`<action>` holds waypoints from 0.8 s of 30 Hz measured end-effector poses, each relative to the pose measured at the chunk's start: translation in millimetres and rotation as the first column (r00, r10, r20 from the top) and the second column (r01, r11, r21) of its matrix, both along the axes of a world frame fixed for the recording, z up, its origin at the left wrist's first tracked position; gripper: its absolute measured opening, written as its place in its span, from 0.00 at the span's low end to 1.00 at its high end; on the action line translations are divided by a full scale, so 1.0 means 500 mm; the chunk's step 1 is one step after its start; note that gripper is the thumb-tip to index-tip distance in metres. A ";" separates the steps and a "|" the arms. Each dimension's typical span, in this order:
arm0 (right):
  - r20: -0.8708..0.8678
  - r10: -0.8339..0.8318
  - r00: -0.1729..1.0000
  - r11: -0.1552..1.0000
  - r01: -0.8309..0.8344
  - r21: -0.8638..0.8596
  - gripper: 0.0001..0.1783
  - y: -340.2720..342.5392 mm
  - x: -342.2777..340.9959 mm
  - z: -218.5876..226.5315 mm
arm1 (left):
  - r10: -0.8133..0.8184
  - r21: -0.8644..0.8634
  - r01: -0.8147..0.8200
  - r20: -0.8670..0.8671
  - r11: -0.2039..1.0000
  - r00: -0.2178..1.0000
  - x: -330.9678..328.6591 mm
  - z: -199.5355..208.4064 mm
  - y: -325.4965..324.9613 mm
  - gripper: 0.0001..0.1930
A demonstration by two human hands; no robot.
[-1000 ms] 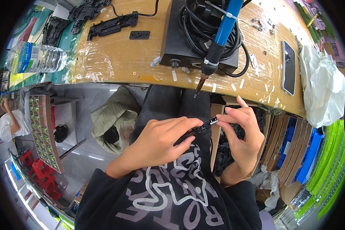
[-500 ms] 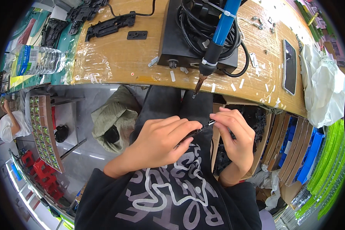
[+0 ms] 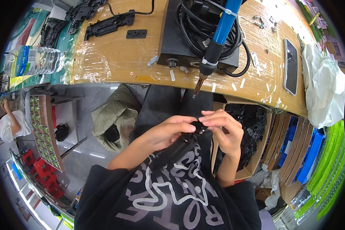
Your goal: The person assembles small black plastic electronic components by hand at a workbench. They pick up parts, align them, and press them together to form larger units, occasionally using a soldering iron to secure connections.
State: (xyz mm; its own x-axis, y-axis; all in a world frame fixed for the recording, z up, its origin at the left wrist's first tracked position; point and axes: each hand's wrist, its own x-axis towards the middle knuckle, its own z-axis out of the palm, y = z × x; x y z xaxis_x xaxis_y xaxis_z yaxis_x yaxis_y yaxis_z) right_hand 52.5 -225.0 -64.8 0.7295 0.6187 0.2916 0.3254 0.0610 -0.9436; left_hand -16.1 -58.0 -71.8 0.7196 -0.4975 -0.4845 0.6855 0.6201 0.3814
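Note:
My left hand (image 3: 166, 133) grips a long black plastic part (image 3: 174, 151) in front of my shirt. Its lower end slants toward my body and is smeared by motion. At the upper end, the fingertips of my right hand (image 3: 227, 128) press close against the part, pinched together. A small shiny spot shows there, but what those fingertips hold is hidden. Ahead of my hands, a blue-handled soldering iron (image 3: 214, 51) points down over the table edge, its tip bare. It rests against a black box (image 3: 168, 48) with coiled black cable.
The wooden table (image 3: 115, 69) carries black plastic frames (image 3: 109, 26), a small black plate (image 3: 136, 34), a phone (image 3: 290, 67) and a water bottle (image 3: 34, 61). A carton of black parts (image 3: 251, 122) stands low at right. A sack (image 3: 115, 113) is at left.
The black part has swung so its length now hangs down toward my body. My right hand moved left, its fingertips now against the part's upper end. My left fingers shifted their hold.

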 end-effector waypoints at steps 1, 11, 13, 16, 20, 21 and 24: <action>-0.013 -0.014 1.000 1.000 0.014 0.018 0.07 0.003 -0.002 -0.005 | 0.044 -0.040 -0.046 -0.055 0.998 0.997 0.001 0.005 -0.002 0.14; -0.705 -0.106 0.701 0.989 0.150 0.000 0.12 0.024 -0.043 -0.026 | 0.333 0.498 -0.453 0.314 0.740 0.889 0.011 -0.023 0.003 0.06; -0.842 0.058 0.536 0.991 0.071 0.114 0.14 0.013 -0.041 -0.023 | 0.336 0.525 -0.484 0.356 0.700 0.872 0.012 -0.021 0.007 0.06; -0.875 0.125 0.468 0.991 -0.019 0.131 0.13 0.011 -0.037 -0.007 | 0.319 0.536 -0.477 0.365 0.696 0.875 0.015 -0.018 0.007 0.06; -0.848 0.093 0.521 0.996 -0.049 0.079 0.13 0.012 -0.032 0.003 | 0.273 0.554 -0.449 0.373 0.701 0.887 0.018 -0.012 0.006 0.06; -0.849 0.082 0.522 0.997 -0.044 0.070 0.13 0.013 -0.031 0.005 | 0.271 0.555 -0.449 0.375 0.700 0.886 0.018 -0.011 0.006 0.06; -0.851 0.069 0.521 0.998 -0.025 0.065 0.13 0.015 -0.033 0.009 | 0.263 0.554 -0.450 0.386 0.701 0.884 0.020 -0.008 0.008 0.05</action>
